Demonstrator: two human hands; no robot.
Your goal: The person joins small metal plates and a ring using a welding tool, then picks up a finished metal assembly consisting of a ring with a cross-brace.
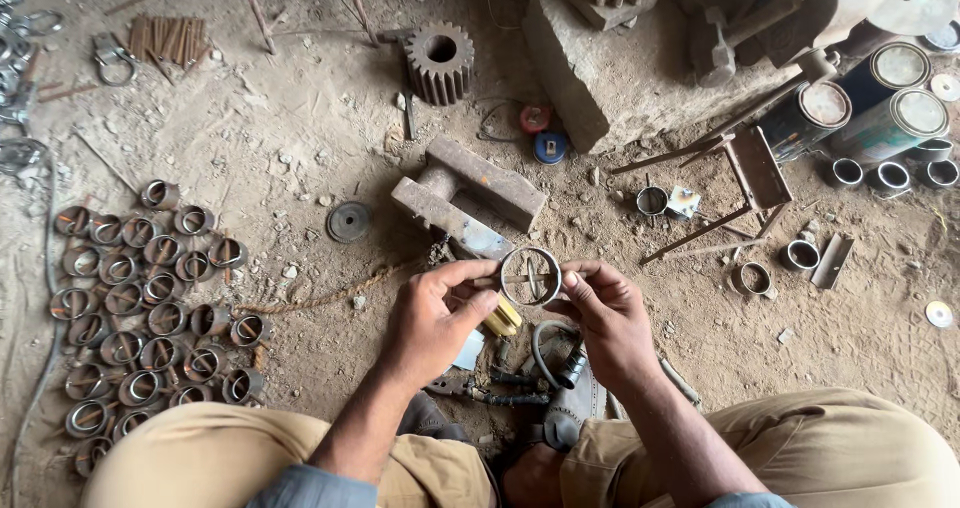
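Observation:
Both of my hands hold one short metal ring point(530, 275) up in front of me, with a thin cross bar inside it. My left hand point(432, 318) grips its left rim with thumb and fingers. My right hand point(605, 313) pinches its right rim. Below the ring, a small brass-coloured piece point(503, 318) shows beside my left hand. A heavy steel block point(470, 196) with a rusty bar across it lies on the dirt floor just beyond the ring.
Several similar rings point(150, 298) lie grouped on the dirt at the left. A rusty gear point(438, 63) and a stone slab point(610, 73) sit farther away. Paint cans point(890, 98) and loose rings point(845, 173) lie at the right, beside a bent metal bracket point(745, 183). Tools point(520, 378) rest between my knees.

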